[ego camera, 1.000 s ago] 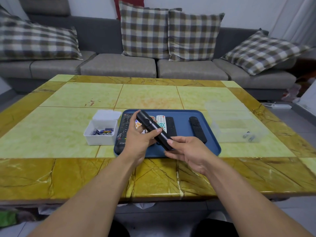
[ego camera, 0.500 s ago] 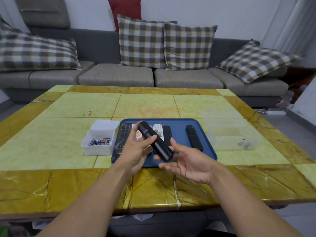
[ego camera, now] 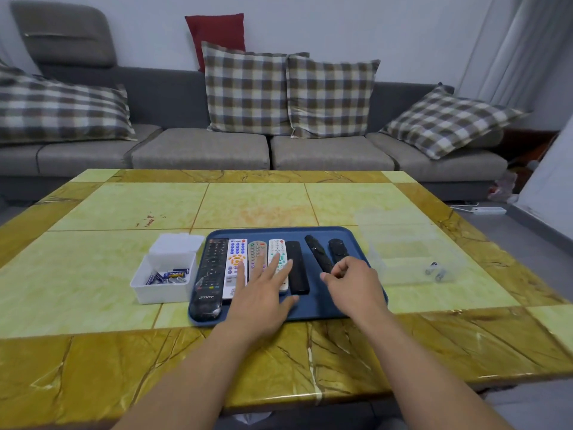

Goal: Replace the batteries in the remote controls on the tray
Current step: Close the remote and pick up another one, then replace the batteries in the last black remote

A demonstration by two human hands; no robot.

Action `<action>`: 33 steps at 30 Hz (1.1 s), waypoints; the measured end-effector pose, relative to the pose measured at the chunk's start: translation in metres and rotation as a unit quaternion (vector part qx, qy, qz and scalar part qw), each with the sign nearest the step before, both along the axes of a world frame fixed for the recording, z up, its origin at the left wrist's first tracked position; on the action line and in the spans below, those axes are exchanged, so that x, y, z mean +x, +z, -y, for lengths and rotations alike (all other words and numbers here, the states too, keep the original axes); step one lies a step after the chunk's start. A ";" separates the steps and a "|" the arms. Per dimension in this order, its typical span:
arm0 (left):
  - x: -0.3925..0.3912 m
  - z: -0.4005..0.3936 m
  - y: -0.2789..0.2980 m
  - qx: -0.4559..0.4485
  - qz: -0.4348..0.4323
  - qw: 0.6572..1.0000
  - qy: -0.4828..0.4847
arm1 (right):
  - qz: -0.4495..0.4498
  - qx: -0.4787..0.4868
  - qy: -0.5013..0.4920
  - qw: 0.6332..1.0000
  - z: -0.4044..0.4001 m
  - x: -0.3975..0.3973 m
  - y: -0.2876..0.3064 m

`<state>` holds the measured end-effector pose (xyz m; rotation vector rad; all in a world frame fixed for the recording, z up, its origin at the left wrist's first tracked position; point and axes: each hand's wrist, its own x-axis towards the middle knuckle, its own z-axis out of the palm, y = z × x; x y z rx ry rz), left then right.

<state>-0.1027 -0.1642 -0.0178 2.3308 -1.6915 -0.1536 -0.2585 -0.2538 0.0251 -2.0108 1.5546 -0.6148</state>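
Currently the left hand (ego camera: 260, 293) lies flat, fingers spread, over the light remotes (ego camera: 257, 259), whose long axes run away from the person; the right hand (ego camera: 356, 287), loosely curled and empty, hovers by the black remotes (ego camera: 319, 252).

a grey sofa (ego camera: 204, 150) with plaid cushions (ego camera: 248, 88) stands behind the yellow tiled table (ego camera: 93, 274).

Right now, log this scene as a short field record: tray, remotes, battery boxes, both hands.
tray: blue tray on the tiled table
remotes: seven lying on the tray, side by side
white box: left of tray, holds batteries
clear box: right of tray, two batteries inside
left hand: fingers spread over the light remotes
right hand: fingers curled by the black remotes, grip unclear
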 end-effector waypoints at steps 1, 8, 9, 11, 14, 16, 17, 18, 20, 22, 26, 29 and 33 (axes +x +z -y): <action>-0.003 0.002 0.000 0.017 0.019 1.000 -0.004 | -0.018 -0.006 -0.003 1.000 0.002 0.002 -0.002; -0.011 0.004 0.001 0.069 0.061 0.996 -0.004 | -0.131 -0.053 0.035 0.989 0.006 0.024 -0.012; -0.012 0.004 0.001 0.069 0.060 0.996 -0.003 | -0.137 -0.058 0.040 0.988 0.007 0.026 -0.013; -0.013 0.004 0.001 0.064 0.054 0.996 0.002 | -0.152 -0.061 0.052 0.985 0.009 0.030 -0.017; -0.014 0.005 0.000 0.050 0.046 0.998 0.006 | -0.167 -0.060 0.084 0.980 0.014 0.039 -0.029; -0.014 0.005 -0.001 0.037 0.035 0.999 0.010 | -0.209 -0.058 0.127 0.968 0.015 0.043 -0.036; -0.014 0.005 -0.002 0.025 0.030 0.999 0.013 | -0.221 -0.061 0.138 0.964 0.015 0.043 -0.038; -0.013 0.005 -0.003 0.012 0.024 0.999 0.018 | -0.218 -0.071 0.138 0.963 0.014 0.043 -0.036; -0.014 0.008 -0.003 -0.008 0.017 0.999 0.029 | -0.184 -0.092 0.127 0.970 0.014 0.036 -0.029; -0.017 0.012 -0.001 -0.024 0.009 0.999 0.029 | -0.110 -0.120 0.107 0.981 0.012 0.026 -0.020; -0.031 0.025 0.003 -0.063 -0.028 0.998 -0.010 | 0.012 -0.128 0.055 0.990 0.019 0.002 -0.006; -0.044 0.035 0.005 -0.067 -0.018 0.997 -0.045 | 0.051 -0.100 -0.005 0.994 0.060 -0.032 0.015; -0.064 0.065 0.014 -0.047 -0.009 0.995 -0.090 | -0.159 -0.044 -0.010 0.986 0.143 -0.078 0.036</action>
